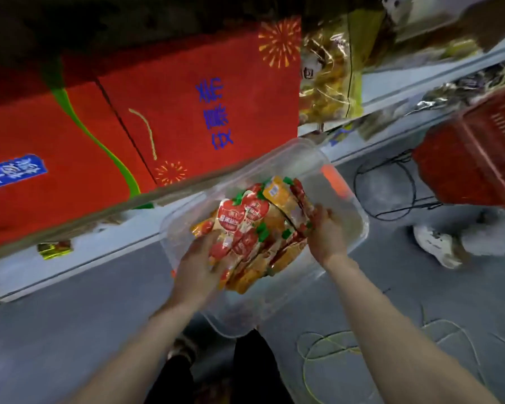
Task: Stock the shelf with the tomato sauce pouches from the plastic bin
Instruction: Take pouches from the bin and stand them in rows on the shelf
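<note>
Down on the grey floor (70, 330), against the foot of the shelf (105, 252): clear plastic bin (343, 167), orange latch (334, 182) on its far end. Within its walls, one thick bundle of tomato sauce pouches (254, 228), clasped from both sides. Left hand (199, 266) at the near-left end, fingers curled round the pouch edges. Right hand (328, 236) on the far-right side, fingers bent against the stack and gripping it.

Printed on the pouch fronts: red tomatoes, green leaves, a round red label with white lettering, too blurred to read. Orange-yellow backs with a small pale panel, equally unreadable.

Above, filling the left and centre of the shelf: big red cartons (164, 118) with blue characters turned sideways, gold firework bursts and a green swoosh. At far left, a blue patch (12, 173) with white characters, not legible with any certainty.

Right of the cartons, yellow cellophane bags (327, 80). On the low white shelf board at left, one small gold packet (54, 249). Right of the bin, a tilted red slatted crate (478, 158); between crate and bin, loops of black cable (391, 188) on the floor. Below the crate, a white shoe (438, 246). Beside the right forearm, a tangle of yellow-green cord (330, 348). At the bottom edge, dark trouser legs (254, 371).
</note>
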Action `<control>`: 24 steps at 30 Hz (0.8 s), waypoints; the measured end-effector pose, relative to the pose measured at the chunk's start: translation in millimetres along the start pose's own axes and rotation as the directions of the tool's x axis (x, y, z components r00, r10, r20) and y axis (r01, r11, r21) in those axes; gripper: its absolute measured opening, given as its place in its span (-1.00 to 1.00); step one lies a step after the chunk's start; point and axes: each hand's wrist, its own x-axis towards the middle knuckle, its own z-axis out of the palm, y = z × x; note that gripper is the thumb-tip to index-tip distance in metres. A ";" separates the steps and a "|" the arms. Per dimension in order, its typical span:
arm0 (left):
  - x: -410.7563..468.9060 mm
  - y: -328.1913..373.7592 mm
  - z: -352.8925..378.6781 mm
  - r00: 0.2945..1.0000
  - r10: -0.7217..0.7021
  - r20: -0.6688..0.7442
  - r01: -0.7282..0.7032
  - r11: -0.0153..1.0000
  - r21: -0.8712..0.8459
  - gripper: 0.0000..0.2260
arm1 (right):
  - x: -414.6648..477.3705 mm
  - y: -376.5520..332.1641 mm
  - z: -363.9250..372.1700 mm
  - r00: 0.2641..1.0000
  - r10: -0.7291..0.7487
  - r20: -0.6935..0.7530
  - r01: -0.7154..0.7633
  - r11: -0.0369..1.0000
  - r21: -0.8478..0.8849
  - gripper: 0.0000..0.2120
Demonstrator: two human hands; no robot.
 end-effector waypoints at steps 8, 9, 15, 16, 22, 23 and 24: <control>75.2 -23.8 68.2 0.975 -0.111 -0.192 0.142 0.978 0.155 -0.39 | 91.0 21.5 41.9 0.992 0.047 0.117 -0.024 0.981 -0.192 -0.64; 80.6 -26.7 72.2 0.968 -0.150 -0.204 0.182 0.972 0.151 -0.37 | 93.1 20.7 43.5 0.995 0.041 0.092 -0.020 0.975 -0.220 -0.66; 103.6 -37.9 83.2 0.936 -0.254 -0.244 0.302 0.935 0.187 -0.38 | 72.3 7.4 19.7 0.997 0.071 -0.043 -0.071 0.997 0.004 -0.74; 105.6 -39.2 82.6 0.932 -0.261 -0.251 0.313 0.930 0.195 -0.40 | 66.2 5.2 15.9 0.996 0.078 -0.052 -0.071 0.990 0.125 -0.75; 107.5 -40.1 81.2 0.964 -0.198 -0.179 0.253 0.893 0.372 -0.54 | 60.5 10.3 43.1 0.972 0.085 0.218 -0.165 0.911 0.378 -0.69; 106.2 -39.8 82.0 0.963 -0.189 -0.189 0.251 0.887 0.388 -0.55 | 63.7 11.4 49.5 0.961 0.077 0.265 -0.169 0.923 0.346 -0.66; 104.1 -38.7 82.3 0.962 -0.185 -0.200 0.251 0.886 0.390 -0.55 | 66.5 11.2 54.6 0.952 0.065 0.300 -0.158 0.942 0.297 -0.63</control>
